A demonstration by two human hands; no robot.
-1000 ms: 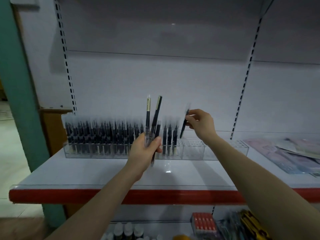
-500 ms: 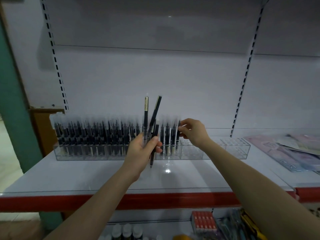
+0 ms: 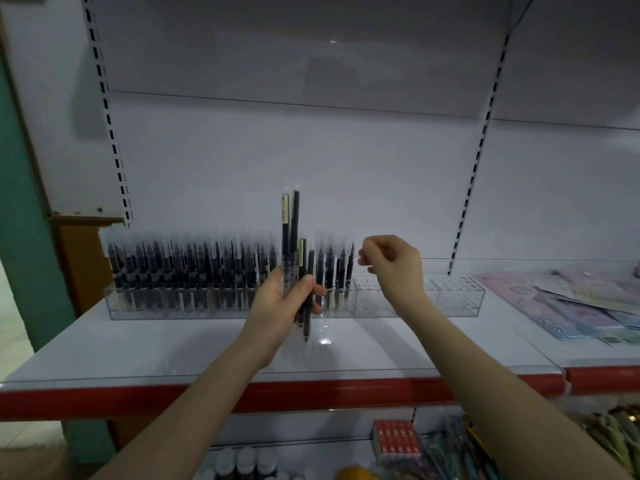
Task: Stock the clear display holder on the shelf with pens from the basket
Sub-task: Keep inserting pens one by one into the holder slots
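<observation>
A long clear display holder (image 3: 457, 301) stands at the back of the white shelf (image 3: 173, 344). Its left and middle slots are packed with black pens (image 3: 194, 271) standing upright, while the right-hand slots hold nothing. My left hand (image 3: 277, 306) grips a bundle of loose black pens (image 3: 290, 230) upright in front of the holder's middle. My right hand (image 3: 394, 265) hovers just right of the last filled slot, its fingers curled with thumb and forefinger tips together and no pen between them. The basket is out of sight.
Flat pastel stationery packs (image 3: 568, 306) lie on the shelf to the right. A red strip (image 3: 346, 393) edges the shelf front. Below it are a red box (image 3: 396, 441), bottles (image 3: 246, 460) and more pens. A green pillar (image 3: 20, 237) stands at the left.
My right hand brought one pen down into the slot at the right end of the filled rows and let it go. The left hand kept its bundle steady.
</observation>
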